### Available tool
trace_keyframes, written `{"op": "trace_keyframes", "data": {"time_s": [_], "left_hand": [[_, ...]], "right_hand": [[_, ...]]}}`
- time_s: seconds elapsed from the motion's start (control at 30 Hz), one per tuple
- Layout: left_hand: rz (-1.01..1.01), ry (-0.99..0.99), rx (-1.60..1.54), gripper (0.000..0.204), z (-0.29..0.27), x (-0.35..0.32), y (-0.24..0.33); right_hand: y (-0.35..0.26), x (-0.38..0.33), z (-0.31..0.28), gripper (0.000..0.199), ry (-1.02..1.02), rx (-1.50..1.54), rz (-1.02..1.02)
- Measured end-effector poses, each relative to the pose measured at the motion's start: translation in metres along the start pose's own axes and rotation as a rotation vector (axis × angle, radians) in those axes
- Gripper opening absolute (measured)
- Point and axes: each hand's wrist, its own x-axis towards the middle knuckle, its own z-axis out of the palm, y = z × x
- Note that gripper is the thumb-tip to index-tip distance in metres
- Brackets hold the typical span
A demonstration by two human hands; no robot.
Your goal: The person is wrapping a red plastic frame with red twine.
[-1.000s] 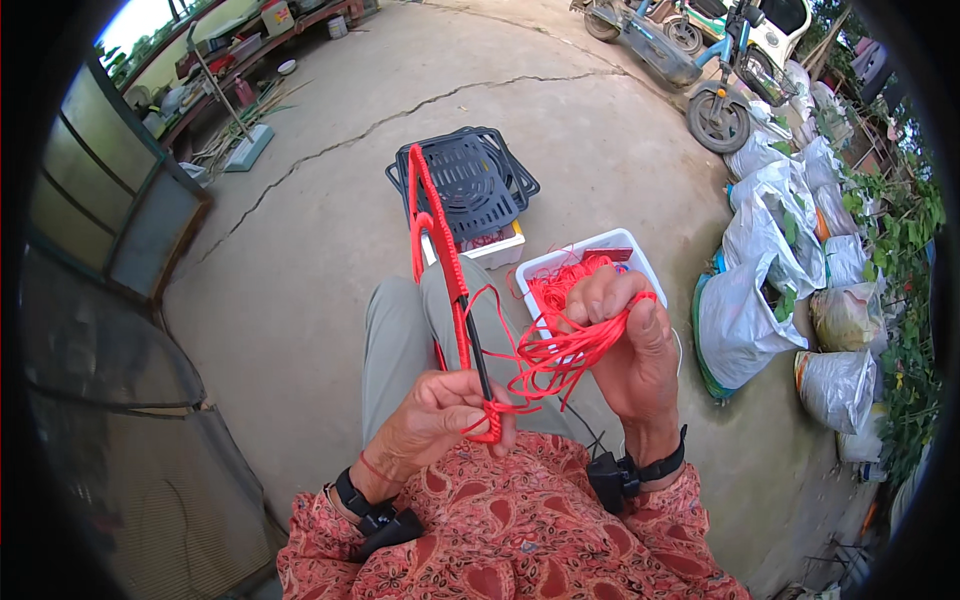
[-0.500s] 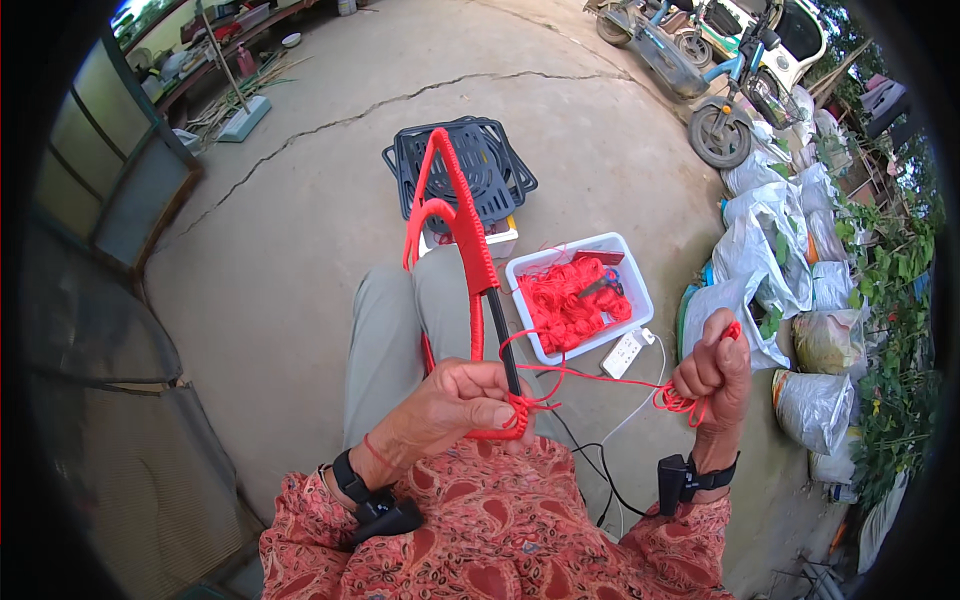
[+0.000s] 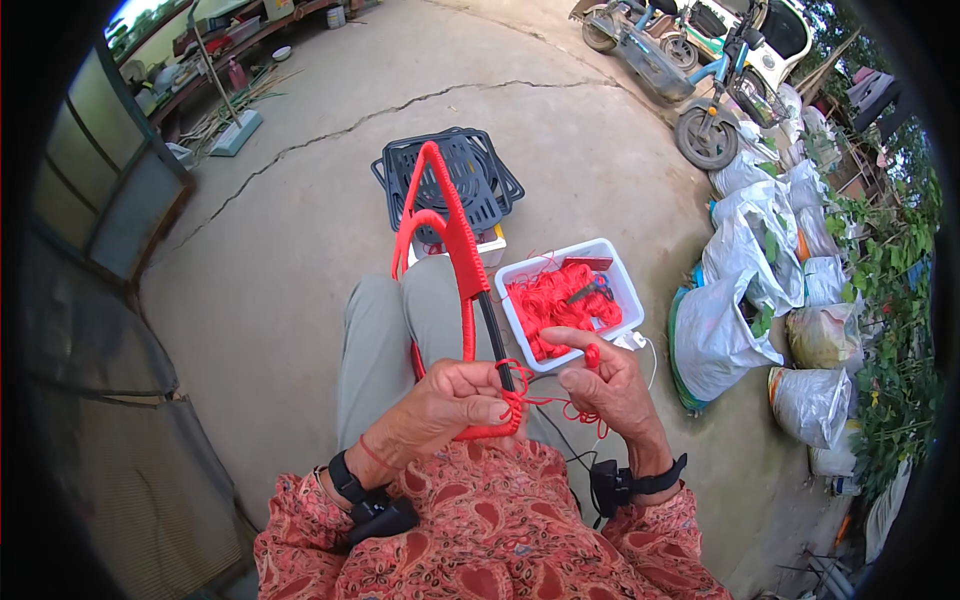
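Observation:
A metal frame (image 3: 461, 245) wrapped mostly in red cord leans up from my lap; one stretch of its black bar (image 3: 489, 325) is bare. My left hand (image 3: 450, 398) pinches the frame's near corner, where red wrapping meets the bar. From that corner a red cord (image 3: 541, 401) runs to my right hand (image 3: 622, 400), just to the right. A small looped bundle of the cord hangs below my right fingers. Its index finger is stretched toward the frame while the cord stays in the hand; a red patch shows by the fingers. A loose cord loop lies around the bar.
Beyond my right hand, a white plastic basket (image 3: 627, 285) holds red cord and scissors (image 3: 597, 287). Black slatted plastic pieces (image 3: 450, 180) are stacked beyond my knees. Filled white sacks (image 3: 722, 335) line the right side, with a blue electric scooter (image 3: 708, 130) farther back. Cables trail beside me.
My right hand has come in leftward from far right to near the frame, and the cord has gone from taut to slack. My left hand keeps its hold on the corner.

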Motion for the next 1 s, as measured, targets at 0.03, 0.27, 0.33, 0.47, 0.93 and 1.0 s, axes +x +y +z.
{"op": "trace_keyframes", "data": {"time_s": [0.03,0.27,0.33,0.47,0.93,1.0], "left_hand": [[-0.02,-0.004,0.023,0.039,-0.001,0.0,0.0],[-0.019,0.013,0.042,0.037,0.001,-0.003,0.0],[-0.012,0.008,0.034,0.029,0.007,0.0,0.001],[0.029,0.065,-0.026,0.023,0.02,0.011,0.003],[0.07,-0.005,-0.028,0.027,0.01,0.02,-0.017],[0.049,0.009,-0.107,0.028,0.013,0.022,-0.012]], "right_hand": [[-0.002,0.002,0.009,0.028,-0.103,0.083,-0.017],[0.004,0.003,0.011,0.019,-0.168,0.297,0.063],[0.0,-0.001,0.009,0.019,-0.128,0.328,0.052],[-0.029,-0.026,0.01,0.016,-0.327,0.693,-0.063],[-0.039,-0.028,0.01,0.027,-0.217,0.419,-0.049],[-0.028,-0.029,-0.006,0.022,-0.166,0.61,-0.066]]}}
